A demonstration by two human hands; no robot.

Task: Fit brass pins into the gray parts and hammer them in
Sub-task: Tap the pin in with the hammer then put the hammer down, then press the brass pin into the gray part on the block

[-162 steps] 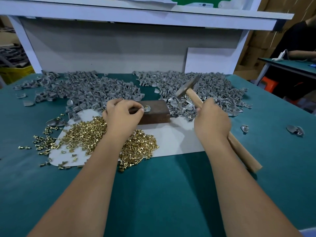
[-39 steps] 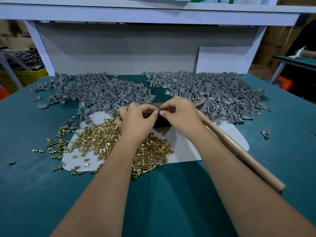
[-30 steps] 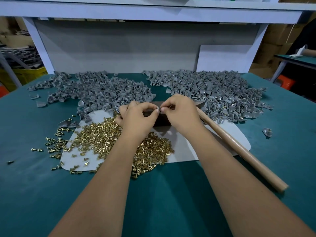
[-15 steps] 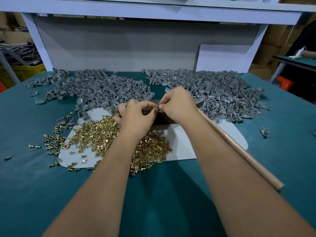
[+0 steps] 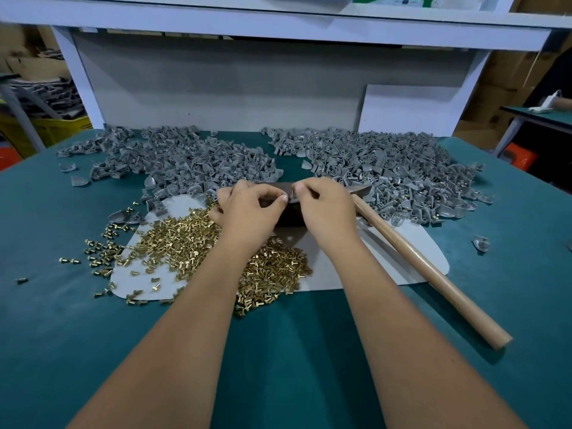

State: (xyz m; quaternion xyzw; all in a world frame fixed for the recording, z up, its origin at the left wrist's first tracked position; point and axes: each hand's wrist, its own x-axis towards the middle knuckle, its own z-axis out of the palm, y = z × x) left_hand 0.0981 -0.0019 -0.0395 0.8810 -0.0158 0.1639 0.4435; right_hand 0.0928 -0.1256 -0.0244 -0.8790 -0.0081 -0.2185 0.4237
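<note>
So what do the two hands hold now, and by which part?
Both hands pinch something small at the fingertips over the dark block; what it is cannot be told.

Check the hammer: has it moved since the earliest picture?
Yes. The hammer was raised in the right hand then; now it lies ungripped on the white sheet and teal mat.

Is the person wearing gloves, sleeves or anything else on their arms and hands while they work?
No. Both the left hand and the right hand are bare, with no gloves. Both forearms are uncovered all the way to the bottom edge of the picture, so no sleeves show. No watch, bracelet or ring is visible. The fingernails that show look short and unpainted.
</note>
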